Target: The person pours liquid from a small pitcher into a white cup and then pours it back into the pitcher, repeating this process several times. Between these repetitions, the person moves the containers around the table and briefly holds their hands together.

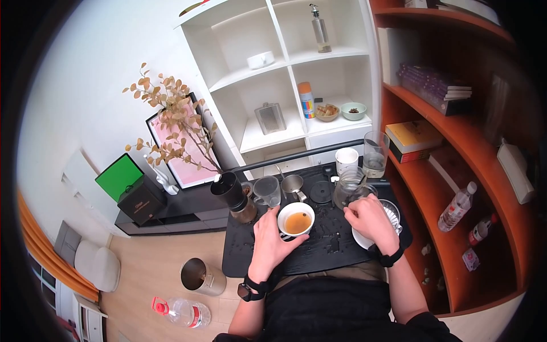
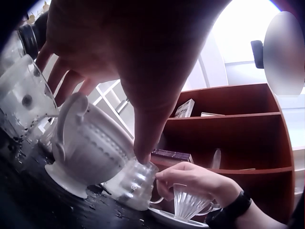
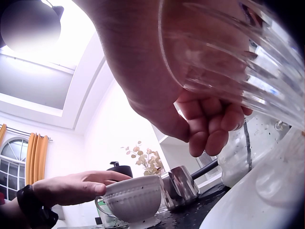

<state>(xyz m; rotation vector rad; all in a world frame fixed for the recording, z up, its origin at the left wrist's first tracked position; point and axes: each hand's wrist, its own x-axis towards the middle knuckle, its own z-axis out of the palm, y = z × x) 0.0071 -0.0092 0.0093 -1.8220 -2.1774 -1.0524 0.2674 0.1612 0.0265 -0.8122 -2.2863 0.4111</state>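
A white cup [image 2: 93, 150] of amber-brown liquid [image 1: 298, 222] stands on the black table [image 1: 245, 256]. My left hand [image 1: 268, 242] lies along its side, fingers extended and thumb near the rim. To the right, a ribbed clear glass dripper [image 2: 188, 202] rests on a white saucer [image 1: 359, 239]. Over the dripper's near side hovers my right hand [image 1: 373, 221], its fingers loosely curled with nothing visible between them. Those fingertips are close to the handle of a glass coffee server [image 2: 136, 183]. In the head view the right hand hides part of the dripper.
Along the table's back stand a black-topped grinder [image 1: 228, 191], a glass mug [image 1: 266, 188], a metal pitcher [image 1: 293, 184], a white paper cup [image 1: 346, 161] and a tall glass [image 1: 374, 155]. A wooden bookshelf [image 1: 424, 108] borders the right. A metal bin [image 1: 213, 280] stands on the floor.
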